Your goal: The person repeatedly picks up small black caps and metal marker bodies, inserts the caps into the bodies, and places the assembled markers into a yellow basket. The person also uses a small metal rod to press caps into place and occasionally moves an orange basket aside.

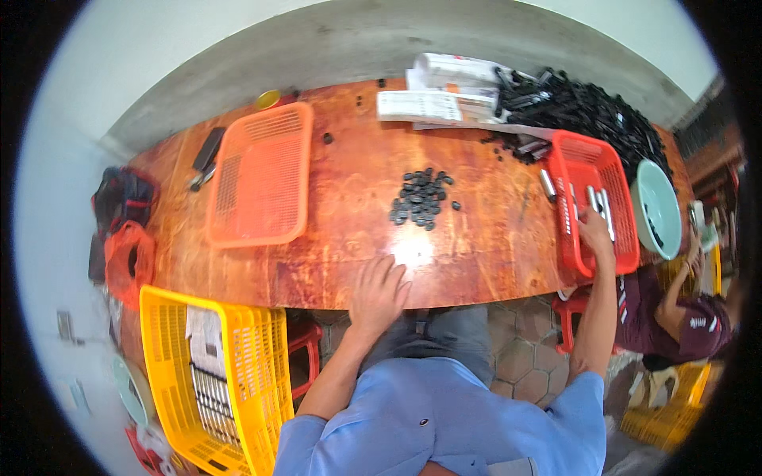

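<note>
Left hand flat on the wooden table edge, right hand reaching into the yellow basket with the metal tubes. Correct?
Not quite. The head view shows the right hand in the red plastic basket holding the silver metal tubes, not a yellow one. The left hand does lie flat on the wooden table edge.

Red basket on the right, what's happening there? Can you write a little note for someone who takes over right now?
Left hand: flat on the wooden table near its front edge, holding nothing.
Right hand: reaching into the red basket, at the silver tubes lying inside. Whether it grips one cannot be told.
Things: a small pile of black caps sits mid-table. A big heap of black parts is at the far right, and an empty orange basket on the left. A yellow crate with more tubes stands by the left side.
Done: hard to tell.
Left: tubes in the red basket and the caps are apart.
</note>
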Demonstrator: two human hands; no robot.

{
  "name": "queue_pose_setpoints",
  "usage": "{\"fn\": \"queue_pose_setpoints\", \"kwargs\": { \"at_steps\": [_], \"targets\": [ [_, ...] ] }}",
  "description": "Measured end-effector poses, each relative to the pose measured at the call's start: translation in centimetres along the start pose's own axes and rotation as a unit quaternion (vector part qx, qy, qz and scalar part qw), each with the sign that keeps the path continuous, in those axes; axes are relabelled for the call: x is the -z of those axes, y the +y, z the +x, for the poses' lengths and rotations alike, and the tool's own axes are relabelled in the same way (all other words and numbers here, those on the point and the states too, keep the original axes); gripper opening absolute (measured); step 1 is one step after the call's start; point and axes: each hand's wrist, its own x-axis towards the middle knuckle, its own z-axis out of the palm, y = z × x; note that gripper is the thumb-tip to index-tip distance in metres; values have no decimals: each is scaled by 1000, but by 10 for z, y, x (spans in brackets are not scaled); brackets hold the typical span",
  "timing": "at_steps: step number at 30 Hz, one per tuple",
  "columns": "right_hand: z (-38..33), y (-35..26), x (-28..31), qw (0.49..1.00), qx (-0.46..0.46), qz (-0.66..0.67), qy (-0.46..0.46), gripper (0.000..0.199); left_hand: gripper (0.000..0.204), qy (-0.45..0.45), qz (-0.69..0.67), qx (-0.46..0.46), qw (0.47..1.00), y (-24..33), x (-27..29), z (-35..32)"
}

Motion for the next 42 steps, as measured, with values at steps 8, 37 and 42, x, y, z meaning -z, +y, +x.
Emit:
{"fn": "queue_pose_setpoints", "kwargs": {
  "at_steps": [8, 37, 42],
  "targets": [
    [-12, -50, 32, 996, -49, -64, 31, 34, 34, 4, -21, 11, 1000, 1, 1, -6],
    [-101, -273, -74, 883, 440, 149, 61, 38, 50, -55, -744, 373, 552, 3, -22, 19],
    [-117, -257, -67, 910, 406, 68, 48, 38, 42, -49, -741, 368, 559, 6, -21, 15]
  ]
}}
